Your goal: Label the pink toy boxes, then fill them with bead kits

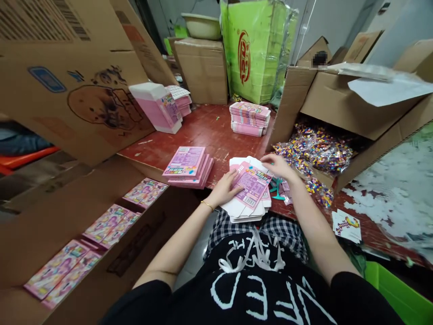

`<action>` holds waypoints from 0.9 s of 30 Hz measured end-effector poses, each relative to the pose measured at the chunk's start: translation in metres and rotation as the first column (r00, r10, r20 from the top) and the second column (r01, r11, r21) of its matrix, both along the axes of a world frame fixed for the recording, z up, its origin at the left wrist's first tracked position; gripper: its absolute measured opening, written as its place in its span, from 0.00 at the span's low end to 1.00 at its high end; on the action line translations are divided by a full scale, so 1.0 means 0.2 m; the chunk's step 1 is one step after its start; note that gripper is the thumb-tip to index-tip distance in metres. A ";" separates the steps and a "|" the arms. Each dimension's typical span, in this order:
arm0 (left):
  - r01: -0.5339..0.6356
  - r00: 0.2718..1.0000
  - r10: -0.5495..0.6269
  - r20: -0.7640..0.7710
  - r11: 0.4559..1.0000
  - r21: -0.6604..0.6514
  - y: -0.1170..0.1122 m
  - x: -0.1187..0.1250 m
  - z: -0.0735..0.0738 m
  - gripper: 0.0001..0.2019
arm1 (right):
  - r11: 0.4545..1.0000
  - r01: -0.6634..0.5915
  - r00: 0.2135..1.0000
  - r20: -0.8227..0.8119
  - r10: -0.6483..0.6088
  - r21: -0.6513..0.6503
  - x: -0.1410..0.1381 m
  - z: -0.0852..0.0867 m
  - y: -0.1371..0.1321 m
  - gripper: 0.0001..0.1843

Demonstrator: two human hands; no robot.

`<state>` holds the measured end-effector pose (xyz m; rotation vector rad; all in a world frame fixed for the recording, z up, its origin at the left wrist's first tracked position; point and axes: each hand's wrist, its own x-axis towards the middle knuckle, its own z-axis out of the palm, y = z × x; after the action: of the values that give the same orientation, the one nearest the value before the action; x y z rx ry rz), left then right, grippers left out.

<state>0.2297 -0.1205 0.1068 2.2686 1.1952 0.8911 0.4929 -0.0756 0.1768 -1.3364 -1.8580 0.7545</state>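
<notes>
A stack of flat pink box blanks [251, 189] lies at the near edge of the red table [209, 131]. My left hand [226, 187] rests flat on the stack's left side, fingers stretched out. My right hand [278, 165] sits at the stack's far right corner, fingers curled over the top blank's edge. A teal plastic piece [277, 188] lies just right of the stack, under my right wrist.
A second pink stack [189, 166] lies left of my hands, another [249, 118] farther back. A tipped carton [338, 113] spills bags of coloured beads [316, 155]. Printed cards [347, 225] lie at right. Finished pink packs [104, 223] sit in a big carton at left.
</notes>
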 end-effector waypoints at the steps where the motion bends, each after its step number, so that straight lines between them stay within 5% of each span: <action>1: -0.003 1.000 0.003 -0.013 1.000 -0.001 0.00 0.02 -0.04 0.34 | 0.998 0.032 0.999 0.030 -0.031 -0.051 -0.04 -0.04 0.03 0.12; 5: -0.065 0.997 0.064 -0.031 0.997 -0.034 -0.01 0.04 -0.08 0.40 | 0.977 0.071 0.994 0.091 -0.053 -0.202 -0.16 -0.08 0.09 0.14; 8: -0.135 0.991 0.135 -0.002 0.991 0.007 -0.09 0.03 0.07 0.48 | 0.979 -0.016 1.000 0.000 0.016 -0.202 -0.18 0.03 0.02 0.14; 10: -0.135 0.989 0.133 0.060 0.990 0.036 -0.18 0.02 0.23 0.52 | 0.989 -0.130 0.982 -0.148 0.119 -0.070 -0.17 0.16 -0.10 0.16; 13: 0.048 0.982 -0.030 0.185 0.995 -0.092 -0.38 0.04 0.44 0.28 | 0.935 -0.264 0.916 -0.242 0.320 0.239 -0.16 0.34 -0.34 0.18; 16: 0.165 0.925 -0.065 0.374 0.956 -0.243 -0.55 0.09 0.49 0.10 | 0.860 -0.133 0.972 -0.105 0.211 0.493 -0.15 0.39 -0.56 0.13; 18: 0.179 0.869 -0.012 0.495 0.940 -0.292 -0.62 0.14 0.42 0.10 | 0.737 0.121 0.993 -0.079 -0.092 0.665 -0.12 0.32 -0.65 0.08; 20: 0.191 0.805 0.043 0.591 0.925 -0.327 -0.66 0.19 0.32 0.13 | 0.601 0.332 0.930 -0.148 -0.336 0.727 -0.08 0.20 -0.69 0.17; 21: 0.201 0.781 0.069 0.621 0.913 -0.354 -0.66 0.21 0.26 0.14 | 0.592 0.388 0.907 -0.176 -0.384 0.707 -0.06 0.12 -0.70 0.23; 25: 0.237 0.764 0.131 0.631 0.853 -0.465 -0.62 0.25 0.12 0.25 | 0.778 0.449 0.888 -0.315 -0.334 0.440 -0.03 -0.14 -0.72 0.27; 27: 0.205 0.777 0.126 0.617 0.876 -0.437 -0.58 0.26 0.11 0.36 | 0.817 0.496 0.813 -0.487 -0.319 0.295 -0.05 -0.21 -0.72 0.31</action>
<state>0.2817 -0.2355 0.1288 1.4048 0.9076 1.0727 0.4830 -0.2201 0.1348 -1.1376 -1.2235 0.3464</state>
